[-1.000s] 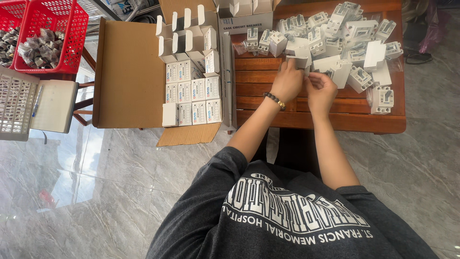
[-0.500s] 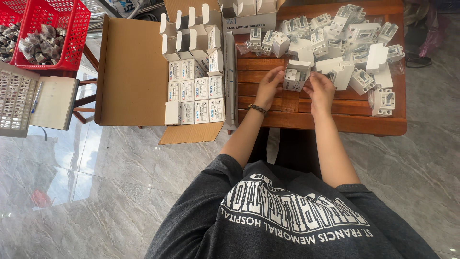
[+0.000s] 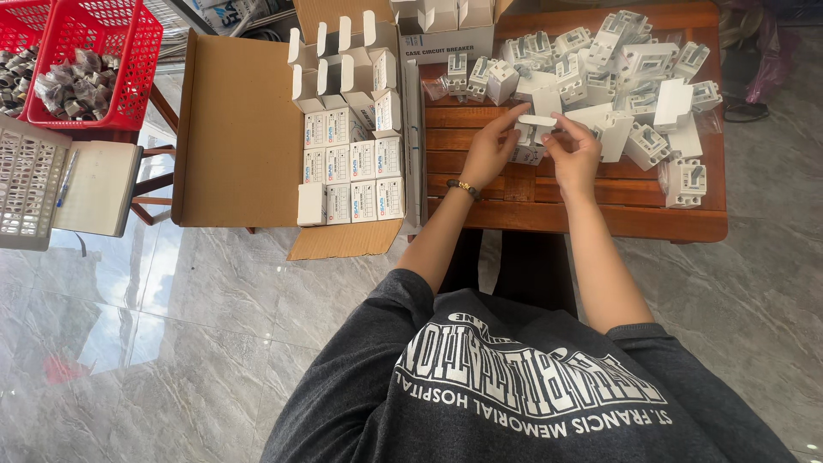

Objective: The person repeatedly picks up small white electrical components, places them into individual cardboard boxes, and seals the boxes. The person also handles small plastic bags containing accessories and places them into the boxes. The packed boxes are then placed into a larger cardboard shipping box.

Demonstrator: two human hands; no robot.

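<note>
— What are your hands doing?

— My left hand (image 3: 490,150) and right hand (image 3: 573,154) are both pinching a small white carton (image 3: 536,130) between the fingertips, just above the wooden tabletop (image 3: 549,201).

— And around them?

— A heap of white circuit breakers (image 3: 617,69) is lying beyond, and a cardboard box (image 3: 231,129) of packed cartons is sitting to my left.
</note>
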